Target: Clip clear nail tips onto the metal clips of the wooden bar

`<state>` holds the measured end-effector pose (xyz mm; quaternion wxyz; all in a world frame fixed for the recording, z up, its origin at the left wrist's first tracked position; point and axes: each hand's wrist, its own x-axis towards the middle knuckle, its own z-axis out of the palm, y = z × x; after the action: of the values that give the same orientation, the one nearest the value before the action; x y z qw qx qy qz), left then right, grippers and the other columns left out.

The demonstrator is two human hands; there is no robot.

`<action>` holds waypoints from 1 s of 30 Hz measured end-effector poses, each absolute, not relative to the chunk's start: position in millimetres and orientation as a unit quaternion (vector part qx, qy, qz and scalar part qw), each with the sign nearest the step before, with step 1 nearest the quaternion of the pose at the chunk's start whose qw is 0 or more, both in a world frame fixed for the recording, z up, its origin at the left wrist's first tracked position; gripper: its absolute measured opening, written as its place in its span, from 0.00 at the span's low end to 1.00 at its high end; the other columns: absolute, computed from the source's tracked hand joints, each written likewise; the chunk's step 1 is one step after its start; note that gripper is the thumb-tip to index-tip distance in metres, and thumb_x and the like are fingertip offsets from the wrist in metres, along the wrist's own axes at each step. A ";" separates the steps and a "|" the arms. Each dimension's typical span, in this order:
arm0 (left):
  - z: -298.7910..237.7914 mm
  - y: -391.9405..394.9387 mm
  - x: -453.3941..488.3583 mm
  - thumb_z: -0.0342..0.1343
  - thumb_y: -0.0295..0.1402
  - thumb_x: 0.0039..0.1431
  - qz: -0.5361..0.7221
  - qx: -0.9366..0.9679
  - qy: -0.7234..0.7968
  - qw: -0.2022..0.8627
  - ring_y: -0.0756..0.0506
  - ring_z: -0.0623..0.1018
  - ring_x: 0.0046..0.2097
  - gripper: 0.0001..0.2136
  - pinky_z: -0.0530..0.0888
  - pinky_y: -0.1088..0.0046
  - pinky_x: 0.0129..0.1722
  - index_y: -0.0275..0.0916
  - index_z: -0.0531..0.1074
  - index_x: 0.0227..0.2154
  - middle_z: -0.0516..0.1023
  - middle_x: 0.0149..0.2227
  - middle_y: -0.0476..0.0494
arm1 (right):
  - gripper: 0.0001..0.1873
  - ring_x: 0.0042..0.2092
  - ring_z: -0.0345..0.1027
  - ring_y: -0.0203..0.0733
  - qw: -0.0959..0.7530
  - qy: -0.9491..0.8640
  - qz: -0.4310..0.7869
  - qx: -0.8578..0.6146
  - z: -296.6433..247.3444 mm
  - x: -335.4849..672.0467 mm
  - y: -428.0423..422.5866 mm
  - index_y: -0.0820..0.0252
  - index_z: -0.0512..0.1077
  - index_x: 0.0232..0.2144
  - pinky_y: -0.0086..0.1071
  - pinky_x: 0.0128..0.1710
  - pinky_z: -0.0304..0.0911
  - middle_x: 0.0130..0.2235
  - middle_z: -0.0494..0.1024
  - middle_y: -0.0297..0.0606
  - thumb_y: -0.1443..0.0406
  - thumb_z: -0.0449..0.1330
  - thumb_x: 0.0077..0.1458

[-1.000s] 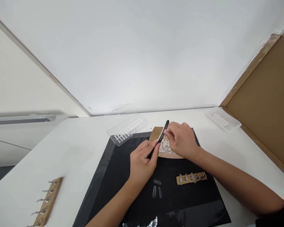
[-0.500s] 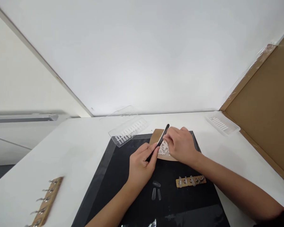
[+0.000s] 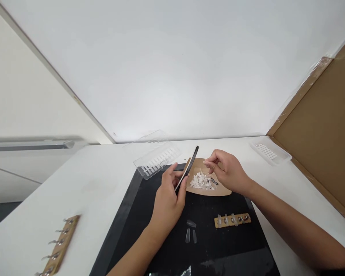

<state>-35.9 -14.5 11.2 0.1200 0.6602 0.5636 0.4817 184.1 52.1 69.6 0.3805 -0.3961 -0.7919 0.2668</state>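
My left hand (image 3: 170,193) grips a slim nail file (image 3: 192,163), black with a pale edge, tilted with its tip up and away. My right hand (image 3: 228,170) is closed in a pinch, apart from the file; what sits between its fingertips is too small to make out. Below the pinch, a brown paper tray (image 3: 224,190) bears a heap of white scraps (image 3: 202,181). Nearer me on a black mat (image 3: 138,230) lie clear nail tips (image 3: 188,235). To their right, a wooden strip (image 3: 232,220) carries metal clips, some with clear tips on them.
An open clear plastic case (image 3: 156,159) of nail tips stands behind the mat on the left. At the back right is another clear box (image 3: 270,152), beside a cardboard panel (image 3: 319,134). A second clip strip (image 3: 63,245) lies on the white table's left.
My right hand has drawn away from the file to the right, uncovering the white scraps. The file has tilted more upright, and my left fingers have loosened around it.
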 end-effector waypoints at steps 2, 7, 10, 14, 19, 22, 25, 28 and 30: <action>11.8 -14.2 -36.5 0.52 0.35 0.74 0.454 0.689 0.555 0.108 0.40 0.83 0.51 0.16 0.80 0.61 0.52 0.40 0.69 0.60 0.82 0.50 0.38 | 0.11 0.32 0.75 0.40 0.395 -0.778 0.281 -0.400 70.8 185.4 51.3 0.55 0.70 0.34 0.34 0.36 0.66 0.30 0.80 0.31 0.60 0.60 0.71; 11.1 -14.2 -36.0 0.46 0.32 0.75 0.420 0.724 0.539 0.100 0.39 0.81 0.52 0.18 0.79 0.58 0.54 0.40 0.71 0.63 0.79 0.50 0.35 | 0.10 0.33 0.77 0.41 0.394 -0.760 0.302 -0.418 69.0 185.0 50.1 0.54 0.71 0.35 0.35 0.37 0.68 0.30 0.81 0.31 0.60 0.62 0.70; 12.3 -15.0 -37.5 0.46 0.33 0.76 0.408 0.725 0.543 0.112 0.39 0.80 0.50 0.20 0.80 0.59 0.52 0.41 0.70 0.65 0.78 0.47 0.37 | 0.10 0.33 0.77 0.41 0.391 -0.755 0.319 -0.419 66.5 183.9 50.9 0.54 0.71 0.35 0.35 0.36 0.68 0.30 0.80 0.31 0.59 0.61 0.70; 15.5 -15.8 -39.0 0.49 0.38 0.76 0.387 0.725 0.558 0.114 0.40 0.81 0.47 0.20 0.81 0.61 0.48 0.42 0.70 0.65 0.78 0.45 0.38 | 0.11 0.33 0.76 0.42 0.393 -0.777 0.261 -0.418 59.5 180.5 52.0 0.54 0.69 0.34 0.35 0.35 0.65 0.30 0.80 0.32 0.60 0.60 0.70; 16.2 -15.2 -38.2 0.46 0.39 0.78 0.359 0.758 0.539 0.080 0.44 0.81 0.41 0.18 0.79 0.68 0.41 0.45 0.71 0.63 0.77 0.43 0.43 | 0.11 0.34 0.71 0.43 0.395 -0.818 0.117 -0.402 50.1 175.7 50.7 0.55 0.68 0.33 0.39 0.40 0.62 0.32 0.79 0.35 0.62 0.57 0.71; 14.5 -14.0 -38.8 0.46 0.37 0.78 0.366 0.758 0.540 0.025 0.45 0.80 0.40 0.18 0.78 0.70 0.38 0.45 0.70 0.64 0.76 0.42 0.44 | 0.10 0.35 0.72 0.43 0.391 -0.822 0.122 -0.397 48.8 175.3 49.8 0.55 0.67 0.33 0.37 0.38 0.62 0.33 0.78 0.35 0.63 0.57 0.71; 13.6 -13.3 -39.9 0.49 0.36 0.77 0.392 0.741 0.546 -0.011 0.43 0.80 0.42 0.19 0.78 0.69 0.39 0.42 0.68 0.65 0.76 0.40 0.44 | 0.11 0.37 0.74 0.43 0.389 -0.817 0.154 -0.397 49.7 176.1 49.5 0.55 0.67 0.33 0.35 0.37 0.64 0.34 0.79 0.35 0.63 0.58 0.70; 14.6 -14.4 -40.4 0.49 0.34 0.77 0.414 0.732 0.541 0.004 0.45 0.80 0.40 0.16 0.79 0.68 0.42 0.42 0.72 0.61 0.75 0.40 0.43 | 0.10 0.36 0.75 0.42 0.391 -0.804 0.187 -0.408 51.4 176.3 48.5 0.54 0.68 0.33 0.35 0.37 0.65 0.33 0.80 0.35 0.63 0.60 0.69; 15.7 -15.6 -40.1 0.48 0.32 0.77 0.426 0.728 0.536 0.034 0.48 0.80 0.35 0.15 0.79 0.69 0.41 0.43 0.74 0.59 0.76 0.42 0.44 | 0.09 0.35 0.76 0.41 0.394 -0.789 0.230 -0.412 53.0 175.8 46.9 0.54 0.69 0.34 0.34 0.36 0.66 0.32 0.81 0.34 0.63 0.62 0.68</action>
<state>-40.1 -15.6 15.7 0.0337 0.7278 0.5361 0.4264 175.8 46.9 53.0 0.3940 -0.4124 -0.7885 0.2300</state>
